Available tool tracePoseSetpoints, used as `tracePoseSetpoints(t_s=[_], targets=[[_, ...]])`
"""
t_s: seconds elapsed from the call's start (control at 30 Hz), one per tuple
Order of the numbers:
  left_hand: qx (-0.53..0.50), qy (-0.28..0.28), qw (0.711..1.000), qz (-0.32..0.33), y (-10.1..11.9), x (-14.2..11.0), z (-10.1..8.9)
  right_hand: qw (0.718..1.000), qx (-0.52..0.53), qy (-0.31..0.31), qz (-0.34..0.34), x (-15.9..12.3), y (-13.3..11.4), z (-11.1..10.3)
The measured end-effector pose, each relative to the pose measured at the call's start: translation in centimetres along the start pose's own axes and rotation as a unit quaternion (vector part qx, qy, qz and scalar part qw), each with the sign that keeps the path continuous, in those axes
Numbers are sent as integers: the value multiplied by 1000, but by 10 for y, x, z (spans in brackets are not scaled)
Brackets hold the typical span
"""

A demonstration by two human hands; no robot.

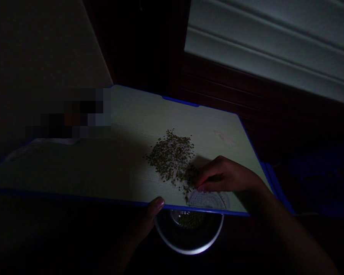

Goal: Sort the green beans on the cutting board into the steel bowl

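Observation:
A loose pile of small dark-green seeds or beans is spread on a pale board-like tabletop with a blue rim. At the pile's near right edge is my right hand, its fingertips pressed together; what they pinch, if anything, is too small to tell. My left hand has its thumb over the near blue rim, gripping the board, with the other fingers hidden in the dark below. Under that edge, partly covered by it, a round metal bowl contains more green seeds.
A grey circular printed pattern lies on the board near my right hand. Pixel blocks hide something at the board's left end. Dark wooden furniture and a pale ridged panel stand behind. Something blue is at right. The light is dim.

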State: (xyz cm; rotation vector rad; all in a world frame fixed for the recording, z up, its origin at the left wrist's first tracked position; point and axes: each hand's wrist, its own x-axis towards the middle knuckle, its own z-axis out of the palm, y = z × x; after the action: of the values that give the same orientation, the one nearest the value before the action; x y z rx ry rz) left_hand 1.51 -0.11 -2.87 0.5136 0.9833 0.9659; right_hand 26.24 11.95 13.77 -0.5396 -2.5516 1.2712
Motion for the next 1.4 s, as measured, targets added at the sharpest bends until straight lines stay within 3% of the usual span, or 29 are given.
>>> tracePoseSetpoints(t_s=[0.17,0.43,0.6,0.77,1.0,1.13,1.4], targets=[[1,-1,1000,11,0,-1,-1,1000,-4,16,5,-2,0,-2],[-2,22,1000,5,-1,-1,-1,999,17,-23,15,-2,-1,-2],[-18,18,1000,1,-4,1,-4,998,-11,33,46,-16,-1,-16],[-25,5,1000,5,-7,2,-9,985,-69,87,132,-36,0,-34],[-18,-3,1000,9,-1,1,-1,986,-31,29,164,-39,7,-36],[-2,-8,1000,11,-4,2,-3,983,-26,21,179,-37,11,-34],[35,1,999,25,-9,6,-8,982,25,-52,181,-25,7,-24]])
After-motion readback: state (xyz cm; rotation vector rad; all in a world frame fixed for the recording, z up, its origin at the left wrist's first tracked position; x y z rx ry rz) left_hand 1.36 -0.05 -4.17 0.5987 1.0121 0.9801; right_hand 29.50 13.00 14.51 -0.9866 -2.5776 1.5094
